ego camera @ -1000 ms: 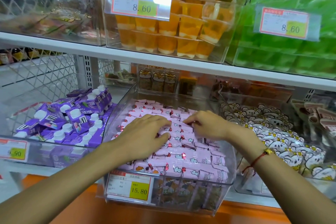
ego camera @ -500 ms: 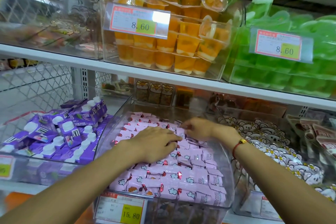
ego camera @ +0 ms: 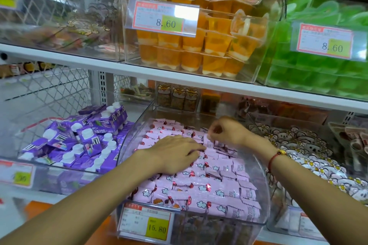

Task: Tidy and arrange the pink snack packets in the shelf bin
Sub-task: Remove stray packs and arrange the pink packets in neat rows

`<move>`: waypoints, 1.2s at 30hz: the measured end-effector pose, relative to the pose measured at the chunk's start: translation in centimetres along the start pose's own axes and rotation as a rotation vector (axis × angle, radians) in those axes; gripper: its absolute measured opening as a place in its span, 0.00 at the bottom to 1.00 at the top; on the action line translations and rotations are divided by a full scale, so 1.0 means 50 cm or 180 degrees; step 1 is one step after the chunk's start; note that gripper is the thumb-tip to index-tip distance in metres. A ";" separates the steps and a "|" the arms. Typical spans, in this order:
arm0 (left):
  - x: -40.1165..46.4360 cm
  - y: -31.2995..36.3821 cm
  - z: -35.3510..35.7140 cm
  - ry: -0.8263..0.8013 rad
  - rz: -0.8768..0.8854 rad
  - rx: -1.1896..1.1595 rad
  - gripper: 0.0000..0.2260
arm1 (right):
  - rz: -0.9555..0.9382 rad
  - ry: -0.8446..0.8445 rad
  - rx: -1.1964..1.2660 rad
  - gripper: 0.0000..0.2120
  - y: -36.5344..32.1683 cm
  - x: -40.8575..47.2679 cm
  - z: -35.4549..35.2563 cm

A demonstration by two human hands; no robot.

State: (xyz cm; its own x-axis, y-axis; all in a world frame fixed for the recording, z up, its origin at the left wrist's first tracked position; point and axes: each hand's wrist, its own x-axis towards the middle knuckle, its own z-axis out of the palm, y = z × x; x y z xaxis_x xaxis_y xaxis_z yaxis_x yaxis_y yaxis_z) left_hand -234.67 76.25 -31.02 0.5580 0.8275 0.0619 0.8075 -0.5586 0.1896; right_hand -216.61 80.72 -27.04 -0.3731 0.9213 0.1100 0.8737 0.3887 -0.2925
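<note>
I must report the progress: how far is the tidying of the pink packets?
Done: the front rows of pink packets lie flat and aligned in the clear bin. In hand: the left hand rests on the middle rows; the right hand pinches one packet. Left: the uneven packets under the hands.

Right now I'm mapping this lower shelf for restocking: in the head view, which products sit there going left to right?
purple cartons → pink snack packets in the clear bin → white flower-print packets
</note>
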 end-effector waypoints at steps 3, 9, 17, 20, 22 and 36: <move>0.003 0.001 -0.001 -0.0061 -0.0001 0.0090 0.19 | -0.0095 0.0347 0.0275 0.06 -0.005 -0.013 -0.003; 0.004 -0.011 0.002 -0.0018 -0.0040 0.0115 0.19 | 0.0212 0.1579 0.1584 0.05 -0.018 -0.038 -0.023; -0.002 0.013 -0.039 0.1385 -0.0698 -0.1627 0.14 | 0.1188 0.2307 0.3592 0.08 -0.019 -0.083 -0.030; 0.002 0.028 -0.057 0.0647 -0.0620 -0.2429 0.17 | 0.1135 0.1677 0.4065 0.09 -0.031 -0.091 -0.031; 0.005 0.033 -0.060 0.0413 -0.0610 -0.2641 0.16 | 0.1085 0.1433 0.4049 0.11 -0.033 -0.093 -0.029; 0.007 0.020 -0.068 0.0634 -0.1093 -0.3938 0.22 | -0.0591 0.1527 -0.0150 0.20 -0.045 -0.117 -0.018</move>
State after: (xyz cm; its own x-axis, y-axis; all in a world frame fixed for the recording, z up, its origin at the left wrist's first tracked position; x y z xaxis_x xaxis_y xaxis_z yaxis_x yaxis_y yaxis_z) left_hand -234.33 76.18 -27.48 0.2350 0.9709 -0.0467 0.1315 0.0158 0.9912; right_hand -216.12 74.45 -26.19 -0.3477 0.7347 0.5825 0.8236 0.5362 -0.1847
